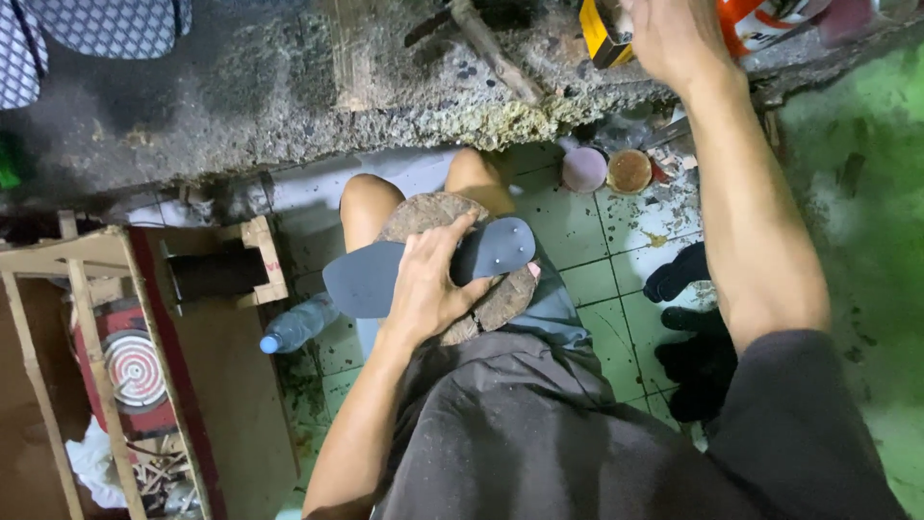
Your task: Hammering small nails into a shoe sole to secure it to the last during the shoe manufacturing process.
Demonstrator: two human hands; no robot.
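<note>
From the head camera I look straight down at a seated person's lap. The left hand (pixel 428 289) lies fingers spread and curled over a flat dark grey rubber shoe sole (pixel 385 274), pressing it down across a round, rough brown wooden block (pixel 500 299) that rests on the knees. The sole lies tilted, its rounded end toward the upper right, its wider end toward the left, overhanging the block on both sides.

The right hand (pixel 674 39) is stretched up to the rough grey concrete ledge (pixel 289 87) at the top of the view. Its fingers run out of frame beside a yellow and black tool (pixel 602 34), and I cannot tell whether they grip anything or how far they are open.

Below the ledge, on the pale green tiled floor (pixel 577 241), stand a small pale pink round lid (pixel 583 169) and a small round tin of brown paste (pixel 629 170), just beside each other. A clear plastic bottle with a blue cap (pixel 298 325) lies on its side left of the knees. Further left stands a wooden frame (pixel 87 289) holding a red machine with a ringed disc (pixel 135 371). Dark footwear (pixel 688 327) sits on the floor at right.
</note>
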